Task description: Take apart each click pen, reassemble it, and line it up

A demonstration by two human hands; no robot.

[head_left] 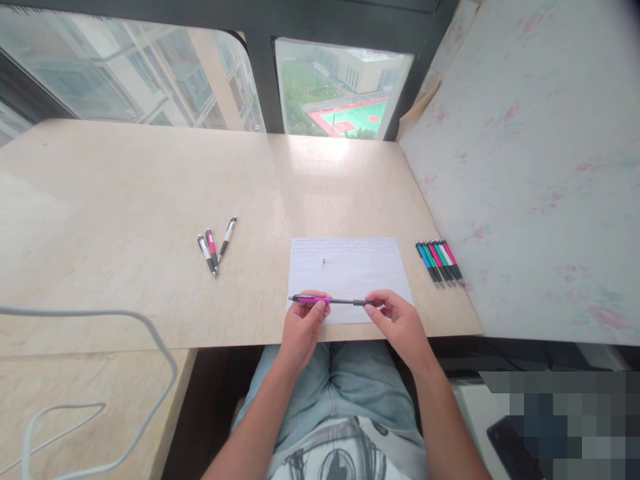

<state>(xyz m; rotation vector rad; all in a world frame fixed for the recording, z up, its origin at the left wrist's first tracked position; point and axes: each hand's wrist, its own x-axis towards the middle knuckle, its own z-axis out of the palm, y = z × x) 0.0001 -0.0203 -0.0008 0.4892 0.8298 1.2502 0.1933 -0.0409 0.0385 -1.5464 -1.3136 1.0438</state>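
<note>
— What are the hands holding?

— On my feed, the left hand [303,327] is closed on the pink barrel of a pink pen [334,301], pinched between thumb and fingers. The right hand [397,323] pinches the dark front end of the same pen. A thin dark rod shows between the two pieces, so the pen lies level, left to right, between both grips.

— And where is it over the table?

— Just above the near edge of a sheet of paper [350,273], which lies on the table [125,200] straight in front of the person.

— Anything else around it?

— I see a small dark bit [324,261] on the sheet, farther off; I cannot tell what it is. Three pens [215,245] lie to the left, well apart from the sheet. A row of pens [440,262] sits just right of it, near the wall panel [525,167]. A white cable [100,373] loops at the near left.
</note>
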